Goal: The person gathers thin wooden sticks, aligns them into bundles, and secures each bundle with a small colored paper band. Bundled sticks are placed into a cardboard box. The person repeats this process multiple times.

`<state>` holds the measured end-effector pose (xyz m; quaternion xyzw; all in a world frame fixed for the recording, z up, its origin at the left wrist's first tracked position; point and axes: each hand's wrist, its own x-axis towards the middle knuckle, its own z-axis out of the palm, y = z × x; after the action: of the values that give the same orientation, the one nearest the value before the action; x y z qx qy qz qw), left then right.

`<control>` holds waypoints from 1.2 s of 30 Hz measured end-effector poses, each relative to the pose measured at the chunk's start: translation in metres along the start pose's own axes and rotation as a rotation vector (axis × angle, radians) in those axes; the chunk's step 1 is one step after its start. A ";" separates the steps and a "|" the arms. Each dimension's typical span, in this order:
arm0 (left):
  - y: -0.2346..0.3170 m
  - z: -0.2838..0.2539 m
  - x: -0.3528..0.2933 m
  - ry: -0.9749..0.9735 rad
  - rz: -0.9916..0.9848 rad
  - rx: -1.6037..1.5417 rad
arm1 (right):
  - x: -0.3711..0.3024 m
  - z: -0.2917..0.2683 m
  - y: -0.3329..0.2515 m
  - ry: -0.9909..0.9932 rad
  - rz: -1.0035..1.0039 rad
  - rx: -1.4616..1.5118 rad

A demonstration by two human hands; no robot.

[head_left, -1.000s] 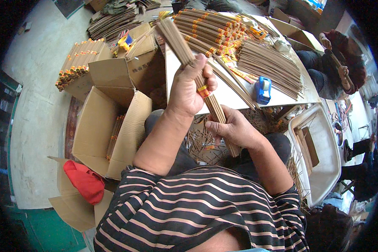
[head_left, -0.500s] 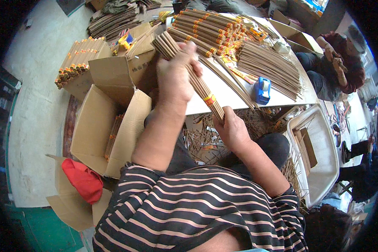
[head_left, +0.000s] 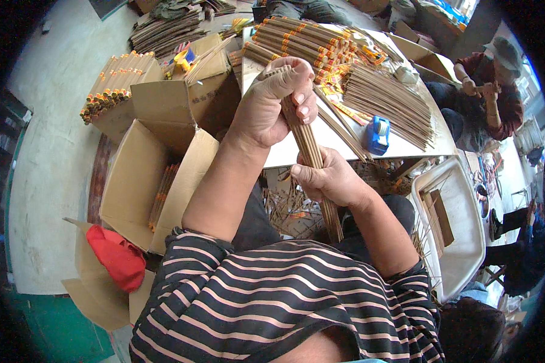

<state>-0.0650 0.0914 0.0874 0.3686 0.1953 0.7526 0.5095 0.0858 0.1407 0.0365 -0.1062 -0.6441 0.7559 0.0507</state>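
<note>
My left hand (head_left: pixel 271 104) is closed around the upper end of a bundle of thin brown incense sticks (head_left: pixel 310 147). Lower down, my right hand (head_left: pixel 333 179) grips the same bundle with the thumb across its front. The bundle slants from upper left to lower right, and its lower end sticks out below my right hand, over my lap. Any band around it is hidden by my fingers. Just beyond my hands, a few long loose sticks (head_left: pixel 340 126) lie on the white table (head_left: pixel 284 156), beside a blue tape dispenser (head_left: pixel 378 135).
Banded bundles (head_left: pixel 303 41) and loose sticks (head_left: pixel 386 100) cover the table's far part. At left stands an open cardboard box (head_left: pixel 130 181) holding some bundles, near a red cloth (head_left: pixel 116 259). A white tub (head_left: pixel 466 254) sits at right; another person (head_left: pixel 496 91) is seated beyond.
My right hand has moved up the bundle, whose lower end now shows beneath it. My left hand has shifted right. The red and yellow band seen earlier between my hands is out of sight.
</note>
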 end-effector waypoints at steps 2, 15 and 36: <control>-0.001 -0.005 0.004 -0.020 0.000 -0.027 | 0.002 0.000 0.000 0.054 0.073 -0.068; 0.018 0.043 0.016 0.052 0.280 0.536 | 0.034 -0.010 -0.007 0.241 -0.316 -0.362; 0.000 -0.013 0.043 0.105 0.275 0.790 | 0.102 -0.054 0.019 0.096 -0.249 -0.327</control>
<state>-0.0840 0.1312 0.0939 0.5194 0.4434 0.6986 0.2133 0.0000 0.2114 -0.0002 -0.0686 -0.7632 0.6231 0.1566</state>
